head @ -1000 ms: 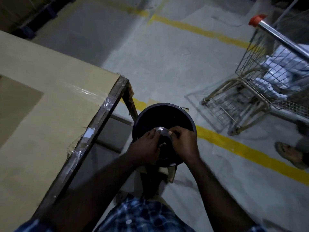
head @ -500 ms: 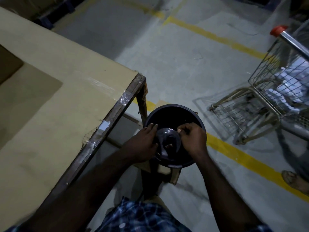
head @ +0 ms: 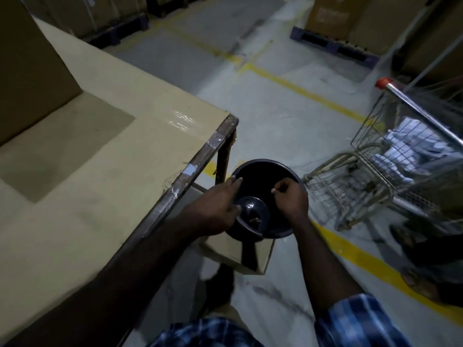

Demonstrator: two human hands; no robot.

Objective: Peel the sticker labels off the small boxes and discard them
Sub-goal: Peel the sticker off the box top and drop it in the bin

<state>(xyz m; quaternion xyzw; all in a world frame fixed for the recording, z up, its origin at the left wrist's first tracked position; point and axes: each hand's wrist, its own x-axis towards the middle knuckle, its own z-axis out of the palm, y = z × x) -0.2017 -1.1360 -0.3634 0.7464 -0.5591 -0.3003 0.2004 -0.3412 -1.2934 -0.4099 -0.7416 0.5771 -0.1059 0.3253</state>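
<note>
left hand (head: 215, 209) grips a small dark dish (head: 251, 216) over the black bin (head: 288, 171). right hand (head: 292, 196), fingers curled together, pinched contents indiscernible.

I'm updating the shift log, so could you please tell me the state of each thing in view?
Bin: open on top, sitting on a cardboard box.
Small dark round item: in left hand grip, over the bin.
Right hand: fingers curled above the bin; contents unclear.
Cart: upright, holding pale bundles.
</note>
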